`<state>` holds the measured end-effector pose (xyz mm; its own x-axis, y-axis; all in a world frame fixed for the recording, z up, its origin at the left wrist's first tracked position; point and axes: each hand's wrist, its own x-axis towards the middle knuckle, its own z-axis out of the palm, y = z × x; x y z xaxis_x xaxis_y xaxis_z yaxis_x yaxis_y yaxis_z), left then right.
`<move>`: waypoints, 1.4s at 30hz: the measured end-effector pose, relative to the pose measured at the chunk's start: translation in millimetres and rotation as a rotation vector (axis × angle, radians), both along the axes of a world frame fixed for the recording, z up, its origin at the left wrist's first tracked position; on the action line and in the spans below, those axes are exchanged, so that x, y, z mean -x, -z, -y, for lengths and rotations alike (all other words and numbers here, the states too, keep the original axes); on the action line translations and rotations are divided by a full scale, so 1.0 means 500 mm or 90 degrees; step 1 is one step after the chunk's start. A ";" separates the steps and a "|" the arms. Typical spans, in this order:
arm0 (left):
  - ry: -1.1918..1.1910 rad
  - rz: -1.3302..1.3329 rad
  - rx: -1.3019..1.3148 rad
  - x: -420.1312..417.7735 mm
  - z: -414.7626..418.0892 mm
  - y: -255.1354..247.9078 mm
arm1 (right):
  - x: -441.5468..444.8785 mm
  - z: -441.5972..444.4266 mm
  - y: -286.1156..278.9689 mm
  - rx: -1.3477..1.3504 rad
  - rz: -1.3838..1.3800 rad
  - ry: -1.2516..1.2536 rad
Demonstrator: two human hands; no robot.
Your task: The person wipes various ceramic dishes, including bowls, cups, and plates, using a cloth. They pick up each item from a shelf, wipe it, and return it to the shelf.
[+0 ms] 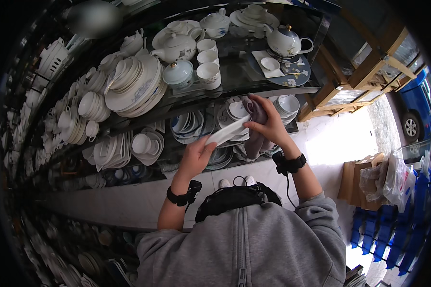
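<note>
Between my two hands is a white dish, seen almost edge-on and tilted up towards the right. My left hand grips its lower left end, thumb on the near side. At the other end my right hand presses a greyish-purple cloth to it, and the cloth hangs down below the fingers. Both are held in front of the lower shelf, where stacked white bowls and plates stand. The face of the dish is turned from view.
Above, a dark shelf bears a floral teapot, white cups, a lidded pot and stacked plates. Wooden crates stand right. Cardboard, plastic bags and blue crates lie lower right.
</note>
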<state>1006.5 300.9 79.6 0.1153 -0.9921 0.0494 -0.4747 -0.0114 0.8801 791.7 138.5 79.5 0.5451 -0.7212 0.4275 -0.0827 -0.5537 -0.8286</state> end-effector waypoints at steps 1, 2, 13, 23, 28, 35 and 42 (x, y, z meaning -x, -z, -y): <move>0.028 0.044 0.046 0.006 0.001 -0.011 | 0.003 -0.003 -0.023 0.030 -0.031 -0.037; 0.056 0.088 0.092 0.011 0.005 -0.018 | 0.005 -0.006 -0.039 0.061 -0.062 -0.074; 0.156 0.349 0.269 0.032 0.036 -0.040 | -0.021 -0.058 -0.018 0.448 -0.338 -0.024; -0.042 -0.212 0.168 0.016 0.041 0.030 | -0.041 -0.067 -0.021 0.544 -0.269 0.121; 0.023 -0.600 -0.009 0.008 0.060 0.023 | -0.062 -0.077 -0.039 0.607 -0.304 0.166; -0.158 -0.665 0.010 0.026 0.072 0.014 | -0.081 -0.073 -0.044 0.437 -0.274 0.035; -0.184 -0.528 0.061 0.011 0.064 0.051 | -0.080 -0.059 -0.022 0.212 -0.170 0.015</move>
